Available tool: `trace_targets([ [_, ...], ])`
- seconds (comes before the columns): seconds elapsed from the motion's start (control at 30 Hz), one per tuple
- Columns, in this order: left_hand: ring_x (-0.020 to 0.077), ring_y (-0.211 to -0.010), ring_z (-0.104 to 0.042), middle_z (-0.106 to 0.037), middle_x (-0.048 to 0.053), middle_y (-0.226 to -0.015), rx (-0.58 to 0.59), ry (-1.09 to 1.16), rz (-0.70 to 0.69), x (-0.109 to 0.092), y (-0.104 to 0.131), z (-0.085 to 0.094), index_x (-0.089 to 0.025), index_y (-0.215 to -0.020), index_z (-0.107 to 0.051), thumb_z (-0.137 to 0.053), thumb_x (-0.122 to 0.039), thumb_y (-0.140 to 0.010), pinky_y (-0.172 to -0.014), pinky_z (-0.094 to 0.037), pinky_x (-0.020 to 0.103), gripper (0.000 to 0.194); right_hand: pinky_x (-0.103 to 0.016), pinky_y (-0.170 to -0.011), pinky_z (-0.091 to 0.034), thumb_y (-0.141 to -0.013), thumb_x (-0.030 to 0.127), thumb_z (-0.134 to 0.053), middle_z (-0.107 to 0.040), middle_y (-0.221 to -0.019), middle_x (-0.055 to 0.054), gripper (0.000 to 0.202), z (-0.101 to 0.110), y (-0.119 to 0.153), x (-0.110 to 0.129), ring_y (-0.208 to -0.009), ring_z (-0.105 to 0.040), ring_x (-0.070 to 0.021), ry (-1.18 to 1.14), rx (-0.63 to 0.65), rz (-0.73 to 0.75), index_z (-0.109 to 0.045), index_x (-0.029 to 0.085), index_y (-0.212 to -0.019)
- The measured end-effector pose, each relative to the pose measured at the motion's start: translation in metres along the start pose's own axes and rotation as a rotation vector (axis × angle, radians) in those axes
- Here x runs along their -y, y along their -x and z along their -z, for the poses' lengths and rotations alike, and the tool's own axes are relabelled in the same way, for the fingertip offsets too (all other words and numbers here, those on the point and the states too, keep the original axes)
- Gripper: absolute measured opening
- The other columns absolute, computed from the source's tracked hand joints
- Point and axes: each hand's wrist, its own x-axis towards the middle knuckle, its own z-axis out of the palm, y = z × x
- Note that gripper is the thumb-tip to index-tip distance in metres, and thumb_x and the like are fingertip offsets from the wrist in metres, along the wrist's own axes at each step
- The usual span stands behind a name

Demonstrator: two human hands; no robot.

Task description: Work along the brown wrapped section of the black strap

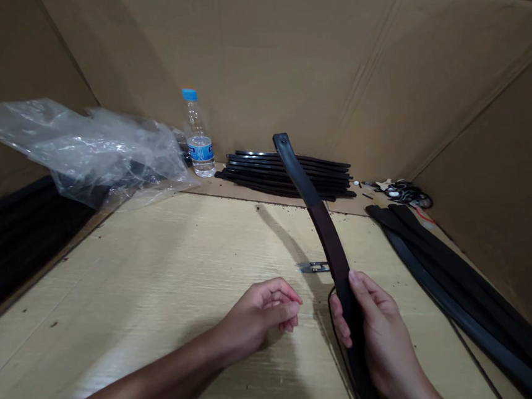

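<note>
My right hand (380,329) is wrapped round a long black strap (327,231), its thumb on the near side. The strap stands up at a slant, with a small hole or rivet near its rounded top end and a dark brownish stretch along its middle. A thin dark cord or edge loops beside it, under the fingers. To the left, my left hand (268,308) is apart from the strap, fingers curled and thumb against the index finger; whatever may be pinched there is too small to see. Partly behind the strap, a pair of thread snips (313,267) lies on the pale board.
Cardboard walls (253,58) enclose the board (160,264). At the back are a water bottle (202,149), a stack of black strips (254,174) and crumpled clear plastic (117,150). Black straps (460,294) lie right, more dark strips (13,246) left, and tangled cords (409,193) back right.
</note>
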Motion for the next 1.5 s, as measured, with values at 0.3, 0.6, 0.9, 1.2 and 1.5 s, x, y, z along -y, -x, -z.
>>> trace_targets([
  [0.3, 0.0111, -0.059, -0.05, -0.058, -0.001, -0.063, 0.001, -0.014, 0.005, 0.0016, 0.0006, 0.0009, -0.014, -0.08, -0.059, -0.069, -0.034, -0.074, -0.061, -0.036, 0.026, 0.024, -0.013, -0.028, -0.034, -0.083, 0.046, -0.061, -0.059, -0.05, 0.002, 0.035, 0.0006, -0.0001, -0.0006, -0.03, -0.04, -0.005, 0.0, 0.01, -0.002, -0.053, 0.017, -0.066],
  [0.6, 0.0108, -0.059, -0.05, -0.058, -0.001, -0.063, 0.0, -0.028, -0.003, 0.0011, 0.0009, -0.0003, -0.014, -0.078, -0.058, -0.069, -0.035, -0.074, -0.061, -0.036, 0.025, 0.023, -0.013, -0.028, -0.034, -0.082, 0.047, -0.062, -0.059, -0.05, 0.002, 0.035, -0.0002, -0.0006, -0.0001, -0.03, -0.04, -0.0051, 0.0, -0.001, -0.011, -0.053, 0.017, -0.067],
  [0.9, 0.0112, -0.059, -0.05, -0.058, 0.0, -0.062, -0.003, -0.027, 0.007, -0.0006, 0.0013, -0.0004, -0.014, -0.078, -0.059, -0.071, -0.036, -0.072, -0.061, -0.036, 0.025, 0.025, -0.013, -0.028, -0.034, -0.082, 0.047, -0.062, -0.059, -0.049, 0.002, 0.034, 0.0007, -0.0003, -0.0003, -0.031, -0.04, -0.0054, 0.006, -0.003, -0.011, -0.052, 0.017, -0.068],
  [1.2, 0.0104, -0.058, -0.05, -0.058, -0.001, -0.062, 0.003, -0.017, 0.002, 0.0012, 0.0002, 0.0006, -0.014, -0.078, -0.059, -0.07, -0.035, -0.073, -0.06, -0.036, 0.025, 0.024, -0.013, -0.029, -0.034, -0.084, 0.046, -0.06, -0.059, -0.05, 0.003, 0.034, -0.0005, -0.0012, -0.0014, -0.031, -0.04, -0.0051, 0.009, 0.011, 0.0, -0.053, 0.017, -0.067],
  [1.5, 0.0102, -0.058, -0.05, -0.059, -0.001, -0.063, 0.004, -0.016, 0.005, 0.0017, 0.0005, 0.0008, -0.014, -0.079, -0.059, -0.07, -0.034, -0.074, -0.059, -0.035, 0.024, 0.022, -0.013, -0.029, -0.033, -0.082, 0.048, -0.062, -0.059, -0.049, 0.003, 0.035, 0.0001, 0.0012, -0.0004, -0.03, -0.04, -0.005, 0.006, 0.002, -0.015, -0.053, 0.018, -0.067],
])
